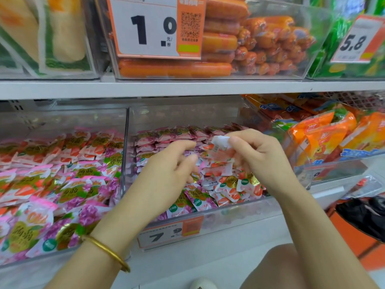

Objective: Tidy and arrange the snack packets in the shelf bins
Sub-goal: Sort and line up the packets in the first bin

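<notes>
A snack packet [218,150] was pinched in the right hand [256,157] at frame centre, above the middle bin [187,115]; its long axis was held roughly upright, white end upward; the left hand [166,165] was seen loosely curled, empty, just beside.

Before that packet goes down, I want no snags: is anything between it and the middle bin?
Nothing visible. The right hand pinches the packet above the open-topped bin; the left hand hovers beside it, not under it.
</notes>
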{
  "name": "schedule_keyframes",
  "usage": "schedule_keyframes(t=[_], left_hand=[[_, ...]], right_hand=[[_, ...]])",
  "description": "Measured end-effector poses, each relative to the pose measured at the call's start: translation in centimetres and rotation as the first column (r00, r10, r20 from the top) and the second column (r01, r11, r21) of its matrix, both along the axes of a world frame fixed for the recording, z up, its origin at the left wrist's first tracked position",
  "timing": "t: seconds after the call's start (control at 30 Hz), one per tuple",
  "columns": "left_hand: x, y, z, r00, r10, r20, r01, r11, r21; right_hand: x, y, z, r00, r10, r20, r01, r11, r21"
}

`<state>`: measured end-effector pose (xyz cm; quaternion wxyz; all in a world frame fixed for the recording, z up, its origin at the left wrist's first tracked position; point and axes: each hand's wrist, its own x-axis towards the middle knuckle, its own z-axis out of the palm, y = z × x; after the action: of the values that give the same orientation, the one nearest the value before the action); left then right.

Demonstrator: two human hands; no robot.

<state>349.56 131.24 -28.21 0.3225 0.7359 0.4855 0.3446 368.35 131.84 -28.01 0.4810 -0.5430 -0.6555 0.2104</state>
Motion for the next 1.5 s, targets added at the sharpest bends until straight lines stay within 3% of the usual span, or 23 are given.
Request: schedule_keyframes(t=[0.1,0.2,0.27,0.33,0.4,0.53,0.67,0.7,0.83,1.0,1.07,1.13,1.23,1.3,1.37,1.43,1.5], left_hand=[[0.4,-0.2,0.5,0.941,0.015,0.338,0.081,0.96,-0.268],[0.3,0.0,0.4,0.925,0.093,0.37,0.027,0.951,-0.308],[0.1,0.4,0.0,0.933,0.157,0.325,-0.063,0.957,-0.282],[-0.2,0.6,-0.2,0.94,0.197,0.279,-0.128,0.96,-0.247],[-0.3,0.7,-0.3,0.944,0.2,0.261,-0.144,0.965,-0.219],[-0.3,0.7,-0.3,0.951,0.205,0.23,-0.16,0.967,-0.198],[-0.5,0.6,-0.3,0.941,0.216,0.262,-0.159,0.962,-0.22],[-0.5,0.6,-0.2,0.94,0.216,0.265,-0.159,0.962,-0.222],[-1.0,0.5,-0.1,0.941,0.202,0.27,-0.144,0.965,-0.22],[-1.2,0.4,0.0,0.942,0.202,0.269,-0.146,0.966,-0.214],[-1.2,0.3,-0.1,0.943,0.201,0.264,-0.147,0.966,-0.211],[-1.3,0.3,0.0,0.946,0.196,0.259,-0.146,0.968,-0.203],[-1.3,0.1,0.0,0.946,0.187,0.266,-0.134,0.969,-0.207],[-1.2,-0.1,0.0,0.941,0.18,0.287,-0.121,0.97,-0.21],[-1.1,-0.4,0.2,0.931,0.167,0.324,-0.103,0.973,-0.208],[-1.2,-0.7,0.5,0.923,0.157,0.35,-0.091,0.976,-0.196],[-1.5,-1.1,0.7,0.925,0.141,0.352,-0.084,0.982,-0.172]], right_hand=[[-1.1,-0.9,0.5,0.956,0.245,-0.164,-0.261,0.962,-0.085],[-1.3,-1.0,0.7,0.932,0.281,-0.228,-0.325,0.927,-0.186],[-0.8,-0.6,0.4,0.966,0.14,-0.218,-0.183,0.965,-0.189],[-0.1,0.2,-0.4,0.998,-0.07,-0.001,0.069,0.987,-0.142],[0.4,1.3,-1.1,0.947,-0.163,0.278,0.191,0.979,-0.076],[-0.7,3.8,-1.5,0.78,-0.115,0.615,0.164,0.986,-0.023],[-2.1,5.0,-2.1,0.554,0.018,0.832,0.285,0.935,-0.21],[-2.1,5.0,-2.2,0.525,0.032,0.851,0.308,0.924,-0.225],[-1.7,5.0,-2.1,0.619,-0.073,0.782,0.32,0.933,-0.166],[-1.6,4.9,-2.2,0.624,-0.111,0.773,0.294,0.95,-0.102],[-1.2,4.3,-2.1,0.691,-0.165,0.704,0.246,0.969,-0.015],[-0.9,3.2,-1.6,0.831,-0.196,0.521,0.193,0.979,0.061],[-1.6,1.2,-0.8,0.996,-0.094,-0.007,0.094,0.994,-0.057],[-2.7,0.4,-0.3,0.909,0.012,-0.417,-0.1,0.977,-0.19],[-3.2,0.4,-0.2,0.751,0.066,-0.657,-0.266,0.941,-0.21],[-3.9,0.6,-0.2,0.635,0.08,-0.768,-0.34,0.922,-0.185],[-4.8,0.7,-0.4,0.64,0.083,-0.764,-0.323,0.931,-0.17]])
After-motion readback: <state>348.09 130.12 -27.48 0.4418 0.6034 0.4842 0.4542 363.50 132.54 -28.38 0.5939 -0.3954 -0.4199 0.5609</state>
